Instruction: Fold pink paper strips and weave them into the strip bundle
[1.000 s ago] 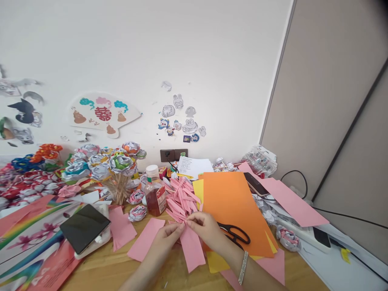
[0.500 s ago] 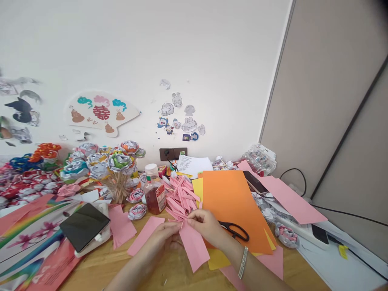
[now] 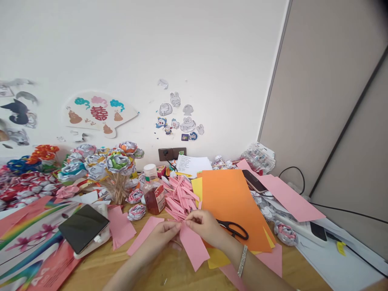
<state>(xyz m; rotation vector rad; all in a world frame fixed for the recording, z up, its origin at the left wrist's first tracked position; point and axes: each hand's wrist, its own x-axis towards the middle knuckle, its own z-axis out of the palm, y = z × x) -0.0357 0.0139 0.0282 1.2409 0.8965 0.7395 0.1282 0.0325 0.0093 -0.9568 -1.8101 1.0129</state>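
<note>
Between my two hands is a pink paper strip (image 3: 194,248), its lower end hanging toward the table's front edge. My left hand (image 3: 168,234) pinches the strip's upper left corner between thumb and fingers. At the top right of the same strip, my right hand (image 3: 203,226) is closed on its edge, a bracelet on that wrist. Just beyond the fingers lies a heap of folded pink paper pieces (image 3: 180,196). Black-handled scissors (image 3: 238,231) rest on an orange sheet (image 3: 227,198) beside my right hand. Another pink strip (image 3: 145,234) lies left of my left hand.
A bottle of reddish liquid (image 3: 154,196) stands behind my left hand. Paper flowers on sticks (image 3: 117,165) crowd the left back. A dark tablet-like device (image 3: 84,228) lies at left. Pink sheets (image 3: 292,198), a phone (image 3: 253,180) and cables are at right.
The view has shifted slightly. Both hands keep their hold on the pink strip in nearly the same place, with only small finger movement at its top edge.
</note>
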